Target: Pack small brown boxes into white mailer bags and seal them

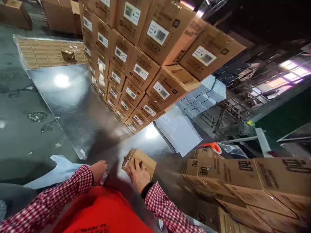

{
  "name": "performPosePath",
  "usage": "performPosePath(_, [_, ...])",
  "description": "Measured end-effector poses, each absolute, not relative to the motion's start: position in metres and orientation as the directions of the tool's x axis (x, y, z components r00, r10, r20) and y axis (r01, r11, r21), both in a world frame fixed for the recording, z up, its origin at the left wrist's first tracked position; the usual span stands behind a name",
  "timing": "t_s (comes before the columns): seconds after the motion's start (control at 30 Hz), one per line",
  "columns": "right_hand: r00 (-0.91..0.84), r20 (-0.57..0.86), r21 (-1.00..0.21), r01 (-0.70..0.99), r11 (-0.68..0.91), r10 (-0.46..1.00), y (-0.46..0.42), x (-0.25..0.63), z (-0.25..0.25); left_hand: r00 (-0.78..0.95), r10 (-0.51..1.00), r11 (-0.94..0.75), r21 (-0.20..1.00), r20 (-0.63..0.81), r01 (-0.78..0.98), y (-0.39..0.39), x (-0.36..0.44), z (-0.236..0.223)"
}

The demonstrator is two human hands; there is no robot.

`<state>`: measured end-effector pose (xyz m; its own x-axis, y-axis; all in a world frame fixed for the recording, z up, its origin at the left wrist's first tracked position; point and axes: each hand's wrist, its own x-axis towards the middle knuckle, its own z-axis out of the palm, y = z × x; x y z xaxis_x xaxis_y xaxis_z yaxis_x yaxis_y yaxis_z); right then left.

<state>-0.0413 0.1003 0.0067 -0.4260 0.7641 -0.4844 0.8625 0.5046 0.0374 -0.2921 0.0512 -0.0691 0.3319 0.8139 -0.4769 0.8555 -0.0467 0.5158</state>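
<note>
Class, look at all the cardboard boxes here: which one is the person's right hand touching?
The small box lying alone on the shiny sheet, under the right hand. All other boxes sit in stacks, untouched.

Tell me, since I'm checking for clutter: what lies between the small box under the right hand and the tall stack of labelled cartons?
In the head view, only bare shiny sheeting lies between the small box and the carton stack.

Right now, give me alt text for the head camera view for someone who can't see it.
A person in red-checked sleeves rests the right hand on a small cardboard box lying on a shiny metal surface, the left hand beside it. A tall stack of labelled cartons rises ahead.
</note>
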Motion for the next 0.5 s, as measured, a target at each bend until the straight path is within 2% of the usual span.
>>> performPosePath(0.07, [-0.405, -0.379, -0.125, 0.913, 0.387, 0.832, 0.108, -0.03, -0.001, 0.397, 0.785, -0.078, 0.56, -0.475, 0.825, 0.06, -0.302, -0.068])
performPosePath(0.1, [-0.331, -0.297, -0.237, 0.934, 0.267, 0.896, 0.111, -0.017, -0.005, 0.423, 0.773, -0.089, 0.58, -0.472, 0.809, 0.065, -0.306, -0.067])
performPosePath(0.17, [0.021, -0.2, -0.466, 0.877, -0.114, 0.98, 0.115, 0.013, -0.012, 0.462, 0.76, -0.103, 0.617, -0.458, 0.78, 0.076, -0.309, -0.067])
performPosePath(0.2, [0.212, -0.256, -0.565, 0.759, -0.324, 0.943, 0.114, 0.026, -0.016, 0.476, 0.757, -0.106, 0.634, -0.448, 0.766, 0.082, -0.307, -0.067])
performPosePath(0.23, [0.329, -0.38, -0.628, 0.593, -0.503, 0.864, 0.112, 0.036, -0.021, 0.491, 0.753, -0.109, 0.653, -0.438, 0.75, 0.087, -0.302, -0.068])
performPosePath(0.27, [0.356, -0.533, -0.646, 0.415, -0.641, 0.768, 0.107, 0.041, -0.028, 0.507, 0.747, -0.111, 0.671, -0.43, 0.733, 0.092, -0.295, -0.068])
performPosePath(0.33, [0.229, -0.76, -0.593, 0.138, -0.793, 0.608, 0.097, 0.041, -0.043, 0.538, 0.732, -0.114, 0.704, -0.417, 0.701, 0.097, -0.275, -0.066])
performPosePath(0.4, [0.145, -0.81, -0.576, -0.019, -0.817, 0.568, 0.087, 0.035, -0.058, 0.546, 0.737, -0.112, 0.725, -0.398, 0.679, 0.096, -0.255, -0.063])
performPosePath(0.5, [0.131, -0.802, -0.597, -0.225, -0.77, 0.583, 0.075, 0.033, -0.069, 0.576, 0.744, -0.147, 0.758, -0.339, 0.636, 0.086, -0.231, -0.058])
